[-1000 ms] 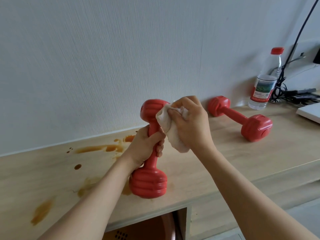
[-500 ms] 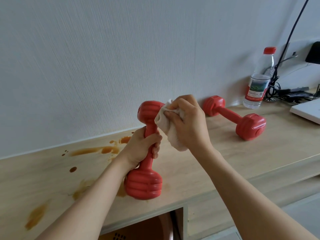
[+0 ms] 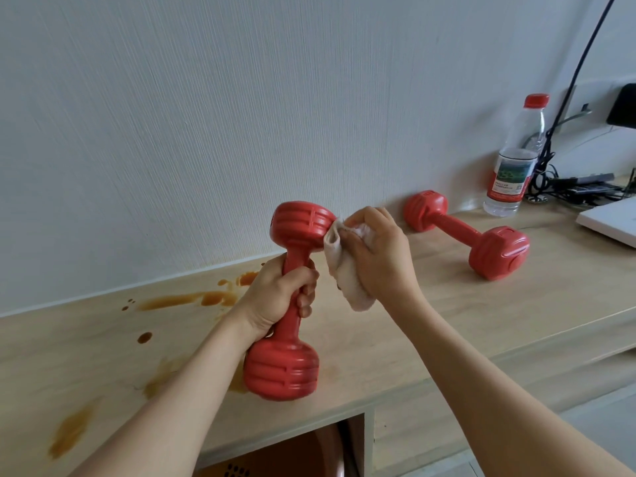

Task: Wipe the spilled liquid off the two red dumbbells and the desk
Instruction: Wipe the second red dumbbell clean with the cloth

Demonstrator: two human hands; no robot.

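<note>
My left hand (image 3: 280,294) grips the handle of a red dumbbell (image 3: 282,368) and holds it upright above the light wooden desk (image 3: 430,315). My right hand (image 3: 380,256) presses a crumpled white cloth (image 3: 346,273) against the right side of the dumbbell's upper head. The second red dumbbell (image 3: 481,241) lies on the desk to the right, near the wall. Brown spilled liquid (image 3: 192,301) streaks the desk at the left, with more patches near the front edge.
A clear water bottle (image 3: 516,160) with a red cap stands by the wall at the right, beside black cables (image 3: 581,187). A white flat object (image 3: 612,220) lies at the far right. An opening under the desk shows something brown (image 3: 309,452).
The cloth in my right hand has slid from the front of the upper head to its right side. The dumbbell stays upright in my left hand.
</note>
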